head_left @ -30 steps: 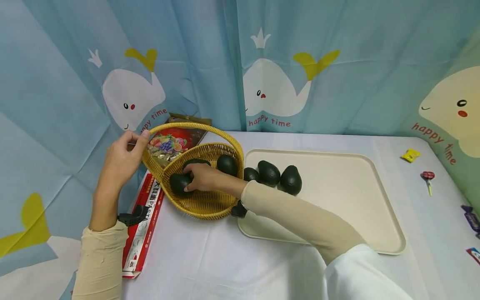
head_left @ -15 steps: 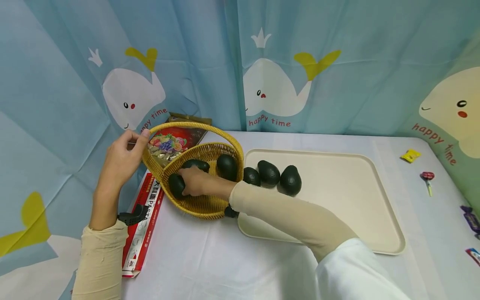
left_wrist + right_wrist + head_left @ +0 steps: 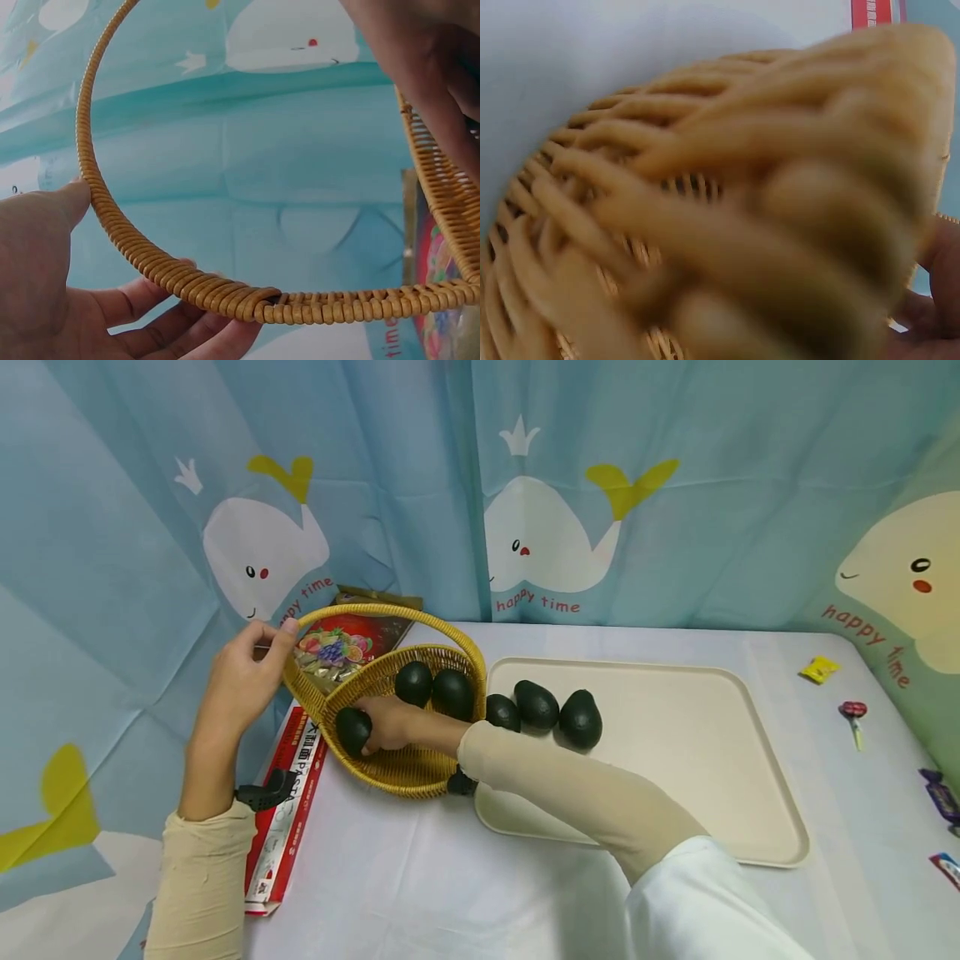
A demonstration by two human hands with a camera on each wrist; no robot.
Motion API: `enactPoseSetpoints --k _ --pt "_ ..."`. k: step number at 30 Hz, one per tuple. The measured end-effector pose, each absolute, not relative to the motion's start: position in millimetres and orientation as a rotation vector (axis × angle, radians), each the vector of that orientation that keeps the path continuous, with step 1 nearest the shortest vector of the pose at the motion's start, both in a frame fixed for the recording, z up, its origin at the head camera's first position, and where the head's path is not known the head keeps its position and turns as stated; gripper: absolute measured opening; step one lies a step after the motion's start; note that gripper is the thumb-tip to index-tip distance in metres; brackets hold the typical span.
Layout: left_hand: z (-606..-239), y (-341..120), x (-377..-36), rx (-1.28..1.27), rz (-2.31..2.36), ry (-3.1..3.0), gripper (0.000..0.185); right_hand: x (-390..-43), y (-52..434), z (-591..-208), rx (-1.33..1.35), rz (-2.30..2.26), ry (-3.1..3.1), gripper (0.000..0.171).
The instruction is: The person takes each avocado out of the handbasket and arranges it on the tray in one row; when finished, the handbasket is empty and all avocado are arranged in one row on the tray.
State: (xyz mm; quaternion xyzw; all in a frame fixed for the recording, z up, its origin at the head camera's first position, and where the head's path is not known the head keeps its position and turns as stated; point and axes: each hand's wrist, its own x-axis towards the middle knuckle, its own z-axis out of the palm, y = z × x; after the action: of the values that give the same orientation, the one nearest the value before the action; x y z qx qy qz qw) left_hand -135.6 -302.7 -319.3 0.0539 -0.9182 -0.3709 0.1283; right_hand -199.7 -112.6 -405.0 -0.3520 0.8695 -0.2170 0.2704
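Observation:
A woven wicker basket (image 3: 408, 777) with an arched handle (image 3: 390, 610) stands at the table's left. My left hand (image 3: 243, 681) grips the handle at its left end; in the left wrist view the thumb and fingers (image 3: 52, 300) curl round the handle (image 3: 195, 285). My right hand (image 3: 386, 727) is inside the basket, fingers curled round a dark avocado (image 3: 352, 731) by the left wall. Two more avocados (image 3: 414, 683) (image 3: 452, 693) lie at the basket's back. Three avocados (image 3: 536, 704) sit on the cream tray (image 3: 675, 752). The right wrist view shows only blurred wicker (image 3: 705, 210).
A red box (image 3: 288, 810) lies under the basket's left side, with a colourful snack bag (image 3: 341, 647) behind it. Wrapped sweets (image 3: 819, 670) (image 3: 855, 710) are scattered along the table's right edge. A whale-print curtain hangs close behind.
My right hand has slid left inside the basket with the avocado. Another avocado in the basket has rolled back beside the rear one. The left hand has kept its hold.

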Motion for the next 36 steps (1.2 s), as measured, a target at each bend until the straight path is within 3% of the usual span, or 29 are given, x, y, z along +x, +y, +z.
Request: enactPoseSetpoints --k 20,29,36 --pt "-320 -300 -135 0.149 -1.086 -2.648 0.058 -197 -60 -368 -1.033 -0.772 2.315 0.076" --pt "-321 -299 -135 0.158 -1.077 -2.652 0.057 -175 -4 -340 -1.124 -0.892 2.297 0.077" --pt "-319 -301 -133 0.173 -1.074 -2.657 0.057 -151 53 -327 -1.024 -1.039 2.223 0.075"
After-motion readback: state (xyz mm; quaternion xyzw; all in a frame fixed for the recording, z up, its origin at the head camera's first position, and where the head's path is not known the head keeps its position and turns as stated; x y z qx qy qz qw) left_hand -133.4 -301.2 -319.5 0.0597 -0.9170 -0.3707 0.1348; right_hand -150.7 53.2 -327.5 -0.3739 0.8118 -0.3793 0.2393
